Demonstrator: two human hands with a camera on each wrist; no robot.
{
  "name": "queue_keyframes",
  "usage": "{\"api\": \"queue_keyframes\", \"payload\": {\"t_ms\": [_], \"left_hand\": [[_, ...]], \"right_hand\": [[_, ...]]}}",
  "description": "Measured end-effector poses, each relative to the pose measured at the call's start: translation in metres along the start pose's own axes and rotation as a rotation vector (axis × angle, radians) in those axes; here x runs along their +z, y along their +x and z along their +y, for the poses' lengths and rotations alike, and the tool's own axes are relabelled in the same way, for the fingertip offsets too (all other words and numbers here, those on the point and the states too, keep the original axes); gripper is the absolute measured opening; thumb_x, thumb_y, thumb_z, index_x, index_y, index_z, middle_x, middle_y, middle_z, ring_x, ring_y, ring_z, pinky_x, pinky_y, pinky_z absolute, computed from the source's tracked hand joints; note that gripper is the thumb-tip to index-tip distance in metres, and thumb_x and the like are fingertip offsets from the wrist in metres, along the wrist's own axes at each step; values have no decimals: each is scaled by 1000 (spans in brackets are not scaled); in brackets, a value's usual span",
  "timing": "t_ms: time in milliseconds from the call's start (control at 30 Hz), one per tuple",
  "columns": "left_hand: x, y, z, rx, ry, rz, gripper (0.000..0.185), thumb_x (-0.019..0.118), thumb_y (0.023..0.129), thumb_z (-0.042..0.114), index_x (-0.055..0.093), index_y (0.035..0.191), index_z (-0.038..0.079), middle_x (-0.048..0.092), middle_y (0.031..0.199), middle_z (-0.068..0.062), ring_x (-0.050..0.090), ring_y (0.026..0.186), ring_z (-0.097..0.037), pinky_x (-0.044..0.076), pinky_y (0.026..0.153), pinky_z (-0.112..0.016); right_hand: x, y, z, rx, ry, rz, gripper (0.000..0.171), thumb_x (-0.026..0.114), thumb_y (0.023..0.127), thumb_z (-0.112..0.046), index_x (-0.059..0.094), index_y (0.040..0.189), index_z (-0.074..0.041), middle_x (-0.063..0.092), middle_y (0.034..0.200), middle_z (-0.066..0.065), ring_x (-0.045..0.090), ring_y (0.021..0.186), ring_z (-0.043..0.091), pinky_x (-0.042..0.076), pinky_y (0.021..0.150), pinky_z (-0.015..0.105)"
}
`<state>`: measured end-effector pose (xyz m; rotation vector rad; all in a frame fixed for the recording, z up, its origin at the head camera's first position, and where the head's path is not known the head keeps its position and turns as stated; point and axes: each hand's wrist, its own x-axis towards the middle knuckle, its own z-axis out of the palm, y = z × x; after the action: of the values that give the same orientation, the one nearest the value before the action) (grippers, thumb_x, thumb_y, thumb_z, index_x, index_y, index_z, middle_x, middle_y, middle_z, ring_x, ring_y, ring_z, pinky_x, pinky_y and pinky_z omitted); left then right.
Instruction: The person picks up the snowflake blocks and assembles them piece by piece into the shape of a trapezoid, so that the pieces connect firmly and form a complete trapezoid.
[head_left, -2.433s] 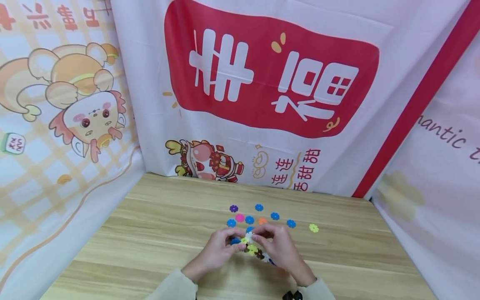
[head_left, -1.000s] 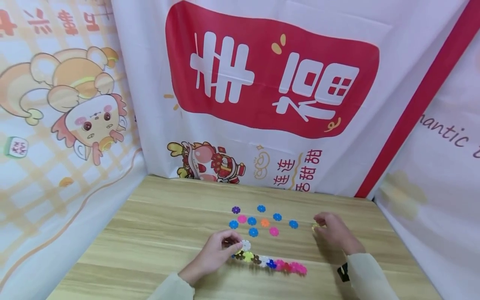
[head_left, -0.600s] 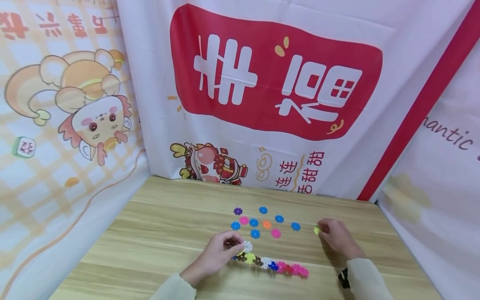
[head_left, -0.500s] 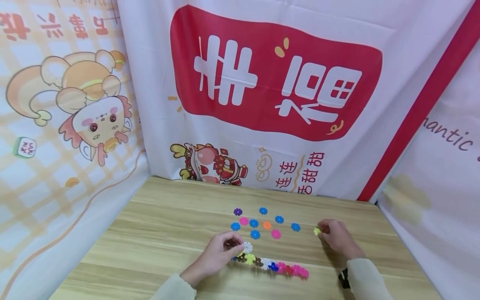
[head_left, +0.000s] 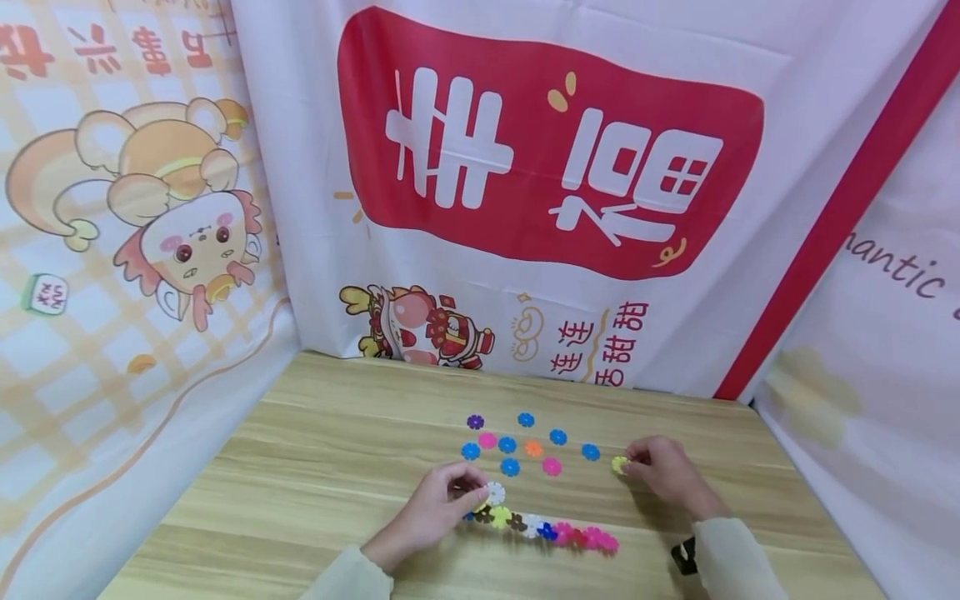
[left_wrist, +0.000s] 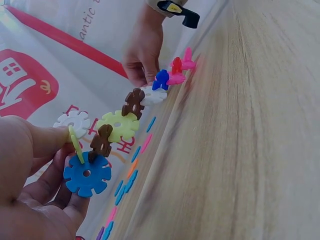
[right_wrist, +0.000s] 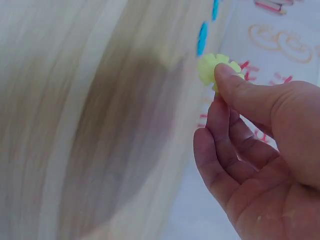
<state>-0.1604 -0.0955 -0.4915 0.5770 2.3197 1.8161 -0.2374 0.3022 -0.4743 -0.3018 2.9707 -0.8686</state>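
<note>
At head-view 4 o'clock: right hand, fingers pinching yellow disc.
6 o'clock: left hand, fingers gripping disc chain.

The table is viewed forward and down from the head, farther off; the left hand and right hand, close up from their wrists. The chain is shared by head and left-wrist views, the loose yellow disc by head and right.
</note>
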Motion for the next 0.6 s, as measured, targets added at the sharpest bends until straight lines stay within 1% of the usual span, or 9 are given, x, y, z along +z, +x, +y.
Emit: {"api": "queue_keyframes", "payload": {"t_ms": [133,233,367,500,600], "left_hand": [[0,0,-1,2,-15,-1,16,72,101,21,71,111,10,72,108,-9,66,95,-17,58,83,-21],[-1,0,-1,1,-19,1,16,72,100,22,71,112,11,72,108,-8,66,97,-17,58,84,-21],[-1,0,-1,-3,-20,3,17,72,101,23,71,112,11,72,108,-8,66,96,-18,58,84,-20],[0,1,-1,-4,-5,3,17,72,101,24,71,112,12,71,108,-7,66,96,-17,58,84,-21],[0,1,-2,3,7,2,15,71,101,25,71,111,13,71,107,-5,66,96,-16,59,85,-21]], "right_hand": [[3,-1,-21,-47,26,-10,6,78,96,-14,77,90,-15,70,85,-3,57,79,13,51,67,23],[5,0,-35,-105,55,-24,7,77,97,-15,77,90,-17,69,84,-5,58,77,11,52,67,22],[8,-1,-53,-197,114,-64,5,77,98,-18,77,93,-17,70,85,-5,58,76,10,54,66,22],[13,-2,-74,-261,163,-114,7,76,98,-19,78,96,-13,74,89,4,60,76,9,56,66,22],[17,-3,-89,-302,176,-145,7,76,98,-18,78,96,-12,75,89,10,62,74,9,58,66,23]]}}
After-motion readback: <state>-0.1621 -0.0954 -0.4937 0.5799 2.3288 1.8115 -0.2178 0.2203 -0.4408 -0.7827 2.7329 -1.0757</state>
